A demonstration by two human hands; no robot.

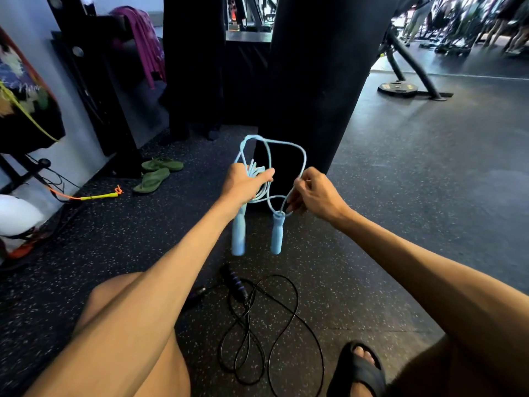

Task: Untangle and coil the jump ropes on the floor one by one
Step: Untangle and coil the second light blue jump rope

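Dim gym interior: a black rubber floor (86,253) flecked with pale specks covers the left and foreground, meeting a smoother grey surface (429,167) on the right. A tall black punching bag (329,81) fills the centre. Against the pale wall (25,30) at left stand black panels (94,90), with a magenta cloth (143,38) draped above them. Green flip-flops (157,173) lie near the wall's foot. At far right, a weight plate (398,87) rests at the base of a black steel frame (412,70), exercise machines (458,24) blurred beyond.
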